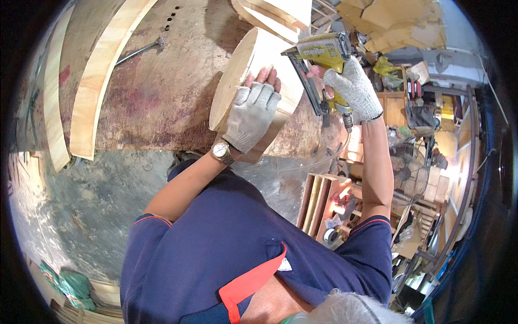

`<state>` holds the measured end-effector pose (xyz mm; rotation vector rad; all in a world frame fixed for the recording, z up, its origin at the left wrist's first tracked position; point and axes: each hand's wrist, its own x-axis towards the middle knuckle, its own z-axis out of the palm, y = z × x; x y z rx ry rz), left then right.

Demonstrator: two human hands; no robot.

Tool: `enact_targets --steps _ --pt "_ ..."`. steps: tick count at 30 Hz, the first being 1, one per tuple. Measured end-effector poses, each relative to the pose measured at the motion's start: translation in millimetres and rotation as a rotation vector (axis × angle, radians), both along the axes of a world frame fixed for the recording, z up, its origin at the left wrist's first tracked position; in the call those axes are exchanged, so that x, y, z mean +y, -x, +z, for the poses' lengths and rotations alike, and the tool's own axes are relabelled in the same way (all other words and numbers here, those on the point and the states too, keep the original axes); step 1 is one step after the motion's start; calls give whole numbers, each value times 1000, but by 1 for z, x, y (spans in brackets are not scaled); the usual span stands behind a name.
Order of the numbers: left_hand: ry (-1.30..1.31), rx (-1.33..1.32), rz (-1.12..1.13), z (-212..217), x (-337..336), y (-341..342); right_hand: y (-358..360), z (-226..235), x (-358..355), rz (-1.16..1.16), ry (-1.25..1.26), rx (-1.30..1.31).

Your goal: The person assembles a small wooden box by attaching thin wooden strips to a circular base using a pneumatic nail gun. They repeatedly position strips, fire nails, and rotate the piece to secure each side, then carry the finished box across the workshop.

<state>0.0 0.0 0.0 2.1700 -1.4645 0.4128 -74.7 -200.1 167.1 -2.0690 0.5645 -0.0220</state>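
Head view: left hand (251, 115) steadies curved wooden piece (245, 70); right hand (353, 88) grips yellow nail gun (318, 54).

A small label (319, 51) sits on the side of the yellow nail gun (322, 54) near the top middle of the view, a pale oblong patch with dark print on the tool's yellow body. Folded brown cardboard sheets (396, 21), flattened packaging by the look of them, lie stacked in a loose heap at the top right, above the cluttered shelves. A small white tag (285, 265) hangs at the edge of the red collar trim on the dark blue shirt (216, 237), low in the view; no screens or signs can be made out.
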Motion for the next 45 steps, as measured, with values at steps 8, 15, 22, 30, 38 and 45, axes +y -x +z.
enact_targets --steps 8,15,22,30,38,45 --pt "287 10 -73 -11 -24 -10 -58 8 -2 161 72 167" --pt "315 56 -74 -12 -36 -13 -78 17 -10 167 2 211" --pt "156 164 -137 3 -38 -15 -79 28 -1 146 118 322" --pt "210 206 -163 12 -39 -25 -75 20 4 44 36 234" --pt "257 243 -264 8 -46 -41 -79 21 1 -44 46 324" --pt "372 298 -363 2 -46 -45 -78 22 2 -100 15 304"
